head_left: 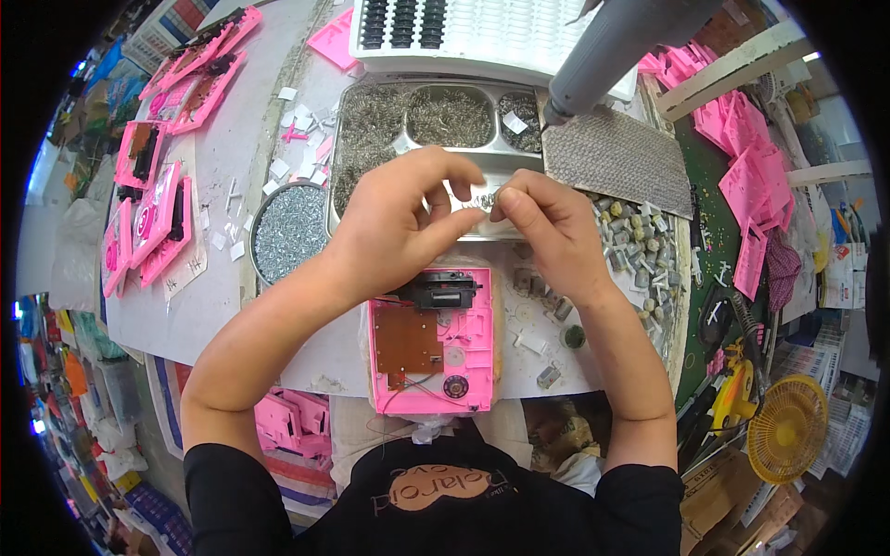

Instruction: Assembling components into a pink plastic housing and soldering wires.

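Both hands, left (394, 227) and right (547, 232), pinch a small spring (484, 198) between fingertips above the tray (505, 157), while the open pink case (432, 343) below apparently awaits it, its board exposed, unclosed.

Small metal part (484, 198), silvery, looks like a tiny spring or clip, too small to tell which. It is pinched between the fingertips of the left hand (394, 232) and the right hand (547, 232), held in the air over the near edge of the metal tray (501, 153). Pink plastic housing (432, 341) lies flat on the tabletop just below the hands, open side up: brown circuit board, black component at the top, small round speaker at the bottom.
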Demonstrator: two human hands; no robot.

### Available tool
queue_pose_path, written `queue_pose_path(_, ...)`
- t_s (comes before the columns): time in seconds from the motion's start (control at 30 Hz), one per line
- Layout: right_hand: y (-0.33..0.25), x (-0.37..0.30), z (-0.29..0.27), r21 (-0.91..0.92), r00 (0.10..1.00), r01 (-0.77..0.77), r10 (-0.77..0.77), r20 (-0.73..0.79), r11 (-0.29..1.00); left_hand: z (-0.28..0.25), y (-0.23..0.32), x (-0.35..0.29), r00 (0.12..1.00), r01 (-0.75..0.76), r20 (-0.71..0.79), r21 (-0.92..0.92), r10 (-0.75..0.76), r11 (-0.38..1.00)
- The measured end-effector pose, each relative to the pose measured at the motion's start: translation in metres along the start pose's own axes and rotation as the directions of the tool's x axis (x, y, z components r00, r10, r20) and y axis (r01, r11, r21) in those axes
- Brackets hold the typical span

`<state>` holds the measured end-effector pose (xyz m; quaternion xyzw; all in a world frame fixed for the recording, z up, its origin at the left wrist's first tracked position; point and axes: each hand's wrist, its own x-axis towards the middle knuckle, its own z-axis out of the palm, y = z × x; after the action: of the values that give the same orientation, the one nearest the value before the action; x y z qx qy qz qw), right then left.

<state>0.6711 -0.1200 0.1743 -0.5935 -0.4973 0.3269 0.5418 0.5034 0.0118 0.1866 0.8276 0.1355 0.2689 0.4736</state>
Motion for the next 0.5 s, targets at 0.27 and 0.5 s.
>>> queue_pose_path(0.27,0.003,0.000,0.000,-0.326,0.942,0.303,-0.333,-0.039,0.895,-0.003,0.009,-0.003,0.798,0.603,0.425,-0.570,-0.428,0.558)
queue_pose_path(0.5,-0.008,0.007,-0.007,-0.602,0.744,0.581,-0.657,0.121,0.548,-0.016,-0.008,0.002,0.508,0.842,0.759,-0.538,-0.408,0.047)
